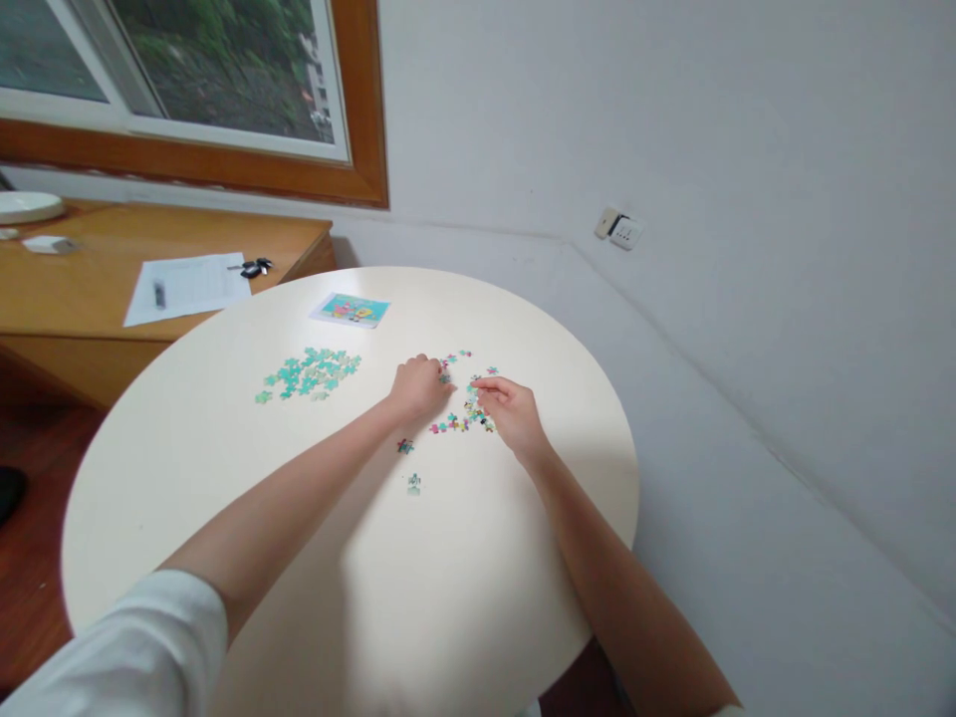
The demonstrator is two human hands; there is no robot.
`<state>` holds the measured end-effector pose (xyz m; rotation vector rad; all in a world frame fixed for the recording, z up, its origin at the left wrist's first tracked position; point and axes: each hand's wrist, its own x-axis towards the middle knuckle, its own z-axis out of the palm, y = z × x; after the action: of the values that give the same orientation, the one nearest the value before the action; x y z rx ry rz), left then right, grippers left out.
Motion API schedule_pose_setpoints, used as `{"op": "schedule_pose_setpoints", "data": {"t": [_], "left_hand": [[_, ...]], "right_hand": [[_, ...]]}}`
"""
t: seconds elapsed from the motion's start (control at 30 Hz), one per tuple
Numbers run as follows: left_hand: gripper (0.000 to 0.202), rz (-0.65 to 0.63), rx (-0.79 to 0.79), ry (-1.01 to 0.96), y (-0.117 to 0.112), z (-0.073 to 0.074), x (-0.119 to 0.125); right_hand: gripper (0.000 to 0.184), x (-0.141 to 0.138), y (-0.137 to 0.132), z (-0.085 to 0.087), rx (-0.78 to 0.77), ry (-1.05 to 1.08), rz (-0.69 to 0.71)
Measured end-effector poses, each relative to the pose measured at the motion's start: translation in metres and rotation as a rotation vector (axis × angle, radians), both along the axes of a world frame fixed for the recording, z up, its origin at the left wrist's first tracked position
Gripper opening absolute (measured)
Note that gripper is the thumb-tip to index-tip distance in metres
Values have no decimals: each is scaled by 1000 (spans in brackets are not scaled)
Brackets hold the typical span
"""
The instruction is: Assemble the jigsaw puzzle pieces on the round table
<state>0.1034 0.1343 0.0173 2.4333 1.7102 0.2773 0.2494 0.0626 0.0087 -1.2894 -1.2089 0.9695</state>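
Observation:
My left hand (422, 389) rests low over the table with its fingers curled and the thumb out, around a small puzzle piece (445, 377). Opposite it, my right hand (514, 410) has thumb and fingertips drawn together at a puzzle piece (475, 379). Between and below the hands lies a loose cluster of colourful puzzle pieces (452, 423), partly covered by my right fingers. A dark multicoloured puzzle piece (404, 446) and a pale green one (414, 484) lie apart, nearer to me.
A group of teal and green puzzle pieces (310, 373) lies left on the round white table (224, 488). Behind it is a picture card (353, 310). A wooden desk (186, 229) with a paper sheet (190, 284) and keys (256, 267) adjoins; a wall bounds the right.

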Motion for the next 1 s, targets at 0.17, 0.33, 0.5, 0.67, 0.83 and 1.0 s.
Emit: {"op": "schedule_pose_setpoints", "data": {"t": [0.17,0.33,0.5,0.67,0.83,1.0], "left_hand": [[31,43,-25,11,9,-4,9],[23,19,-88,-29,16,-6,6],[20,9,-110,-68,18,-7,5],[14,-49,-78,-128,12,-6,3],[17,-56,-63,-196,7,-3,0],[23,-51,-39,-280,6,-5,-3]], "right_hand": [[23,0,-1,1,8,2,-2],[22,-2,-2,4,0,11,2],[22,-2,-2,4,-5,7,-2],[23,-2,-2,3,-4,1,10],[23,-2,-3,3,-11,-7,26],[22,-3,-3,1,-6,-8,35]]}}
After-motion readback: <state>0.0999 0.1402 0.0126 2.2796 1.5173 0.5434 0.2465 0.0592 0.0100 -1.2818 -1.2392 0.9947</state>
